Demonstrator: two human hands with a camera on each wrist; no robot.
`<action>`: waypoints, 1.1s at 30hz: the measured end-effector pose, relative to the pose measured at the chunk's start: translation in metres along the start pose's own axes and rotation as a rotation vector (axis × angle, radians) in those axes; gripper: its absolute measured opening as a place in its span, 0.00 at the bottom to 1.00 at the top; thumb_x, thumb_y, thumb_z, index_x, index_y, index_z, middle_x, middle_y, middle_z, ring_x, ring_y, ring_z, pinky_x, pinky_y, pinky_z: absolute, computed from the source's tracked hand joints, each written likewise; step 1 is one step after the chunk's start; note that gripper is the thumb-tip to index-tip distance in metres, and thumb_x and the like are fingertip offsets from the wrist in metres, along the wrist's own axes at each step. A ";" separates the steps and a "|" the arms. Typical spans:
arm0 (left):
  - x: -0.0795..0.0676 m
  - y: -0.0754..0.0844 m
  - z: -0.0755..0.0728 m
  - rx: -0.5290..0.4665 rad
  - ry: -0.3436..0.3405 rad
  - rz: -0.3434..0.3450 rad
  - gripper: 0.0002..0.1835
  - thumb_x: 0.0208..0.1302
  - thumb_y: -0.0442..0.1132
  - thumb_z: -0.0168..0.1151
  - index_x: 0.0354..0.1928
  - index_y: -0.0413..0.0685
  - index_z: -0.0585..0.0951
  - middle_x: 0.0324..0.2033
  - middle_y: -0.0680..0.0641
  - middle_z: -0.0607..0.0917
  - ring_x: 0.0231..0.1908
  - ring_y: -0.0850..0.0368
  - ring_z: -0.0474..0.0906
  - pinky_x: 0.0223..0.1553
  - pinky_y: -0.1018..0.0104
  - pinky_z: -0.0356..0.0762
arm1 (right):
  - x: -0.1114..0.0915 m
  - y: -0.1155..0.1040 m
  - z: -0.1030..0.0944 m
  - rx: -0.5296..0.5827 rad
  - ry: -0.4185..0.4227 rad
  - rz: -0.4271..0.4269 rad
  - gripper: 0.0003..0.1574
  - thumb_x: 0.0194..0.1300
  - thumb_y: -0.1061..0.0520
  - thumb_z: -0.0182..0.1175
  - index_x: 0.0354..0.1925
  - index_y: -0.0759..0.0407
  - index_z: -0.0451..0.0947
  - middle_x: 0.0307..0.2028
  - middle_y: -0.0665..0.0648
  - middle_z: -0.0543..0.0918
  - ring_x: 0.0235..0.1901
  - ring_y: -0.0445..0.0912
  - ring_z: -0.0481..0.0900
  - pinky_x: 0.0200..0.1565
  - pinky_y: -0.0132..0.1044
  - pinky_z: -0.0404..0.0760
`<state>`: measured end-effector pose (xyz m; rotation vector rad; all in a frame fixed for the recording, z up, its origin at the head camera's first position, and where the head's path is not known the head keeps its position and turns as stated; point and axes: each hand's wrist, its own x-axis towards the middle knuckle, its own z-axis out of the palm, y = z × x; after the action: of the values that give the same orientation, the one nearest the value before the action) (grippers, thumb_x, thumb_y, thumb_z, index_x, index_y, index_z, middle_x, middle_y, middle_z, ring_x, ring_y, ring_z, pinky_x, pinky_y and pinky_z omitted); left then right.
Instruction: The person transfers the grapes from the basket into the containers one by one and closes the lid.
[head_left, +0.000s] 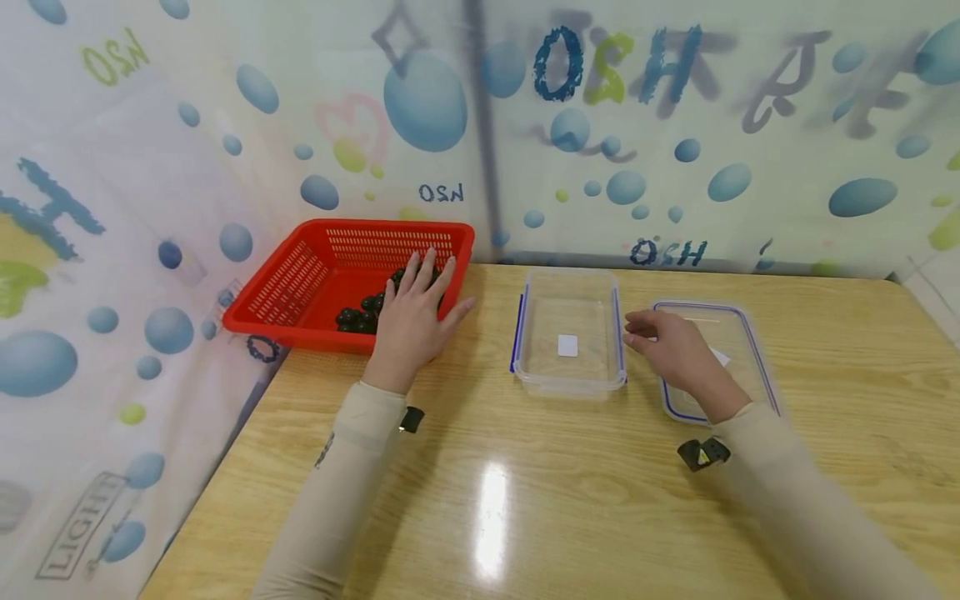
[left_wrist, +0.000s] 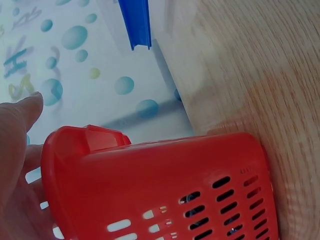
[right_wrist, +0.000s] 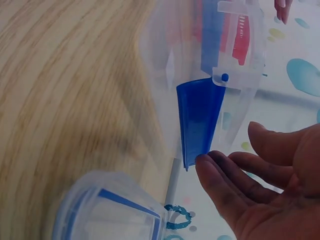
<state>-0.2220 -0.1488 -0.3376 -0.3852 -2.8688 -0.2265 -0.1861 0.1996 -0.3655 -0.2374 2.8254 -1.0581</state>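
Over the right part of a red plastic basket (head_left: 322, 337) is my left hand (head_left: 408, 329), its fingers spread and nearly straight. Dark round grapes (head_left: 356, 321) lie in the basket, partly hidden behind that hand. In the left wrist view the thumb stands clear of the basket wall (left_wrist: 140, 175). My right hand (head_left: 675, 354) is beside the right wall of a clear plastic container (head_left: 577, 375), fingers loosely bent. Seen from the right wrist, its fingertips are right by the container's blue hanging latch (right_wrist: 200, 120), with nothing in the grasp.
Under the right hand and forearm lies a clear lid (head_left: 738, 358) with a blue seal, flat on the wooden table (head_left: 450, 500). A white label (head_left: 567, 346) shows on the container. A patterned curtain (head_left: 675, 167) hangs behind the table and along its left side.
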 end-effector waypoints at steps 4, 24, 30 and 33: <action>0.000 -0.001 0.000 -0.004 -0.001 0.005 0.39 0.71 0.67 0.45 0.77 0.58 0.55 0.76 0.44 0.49 0.75 0.48 0.37 0.68 0.38 0.42 | -0.001 0.000 0.003 -0.001 -0.001 -0.014 0.28 0.75 0.60 0.51 0.67 0.73 0.64 0.59 0.72 0.74 0.59 0.65 0.71 0.56 0.59 0.71; 0.024 -0.038 -0.001 -0.081 -0.074 -0.104 0.29 0.73 0.43 0.55 0.73 0.46 0.64 0.72 0.38 0.60 0.72 0.41 0.51 0.64 0.41 0.58 | -0.001 0.001 0.007 -0.005 0.007 -0.041 0.27 0.75 0.60 0.52 0.66 0.73 0.65 0.59 0.72 0.74 0.58 0.66 0.71 0.56 0.60 0.71; 0.036 -0.058 0.007 -0.105 -0.227 -0.234 0.36 0.69 0.47 0.61 0.74 0.47 0.62 0.73 0.35 0.56 0.70 0.34 0.54 0.63 0.37 0.59 | 0.000 0.003 0.007 -0.004 0.002 -0.046 0.28 0.75 0.60 0.52 0.67 0.73 0.64 0.58 0.72 0.74 0.57 0.66 0.72 0.55 0.60 0.72; 0.041 -0.064 0.010 -0.108 -0.292 -0.282 0.38 0.67 0.49 0.63 0.75 0.48 0.62 0.71 0.34 0.58 0.65 0.32 0.57 0.59 0.33 0.64 | 0.000 0.004 0.006 -0.007 0.001 -0.049 0.28 0.75 0.60 0.51 0.67 0.73 0.64 0.58 0.72 0.74 0.57 0.66 0.72 0.55 0.60 0.72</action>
<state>-0.2801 -0.1978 -0.3449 -0.0295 -3.2034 -0.4074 -0.1850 0.1987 -0.3726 -0.3089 2.8381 -1.0580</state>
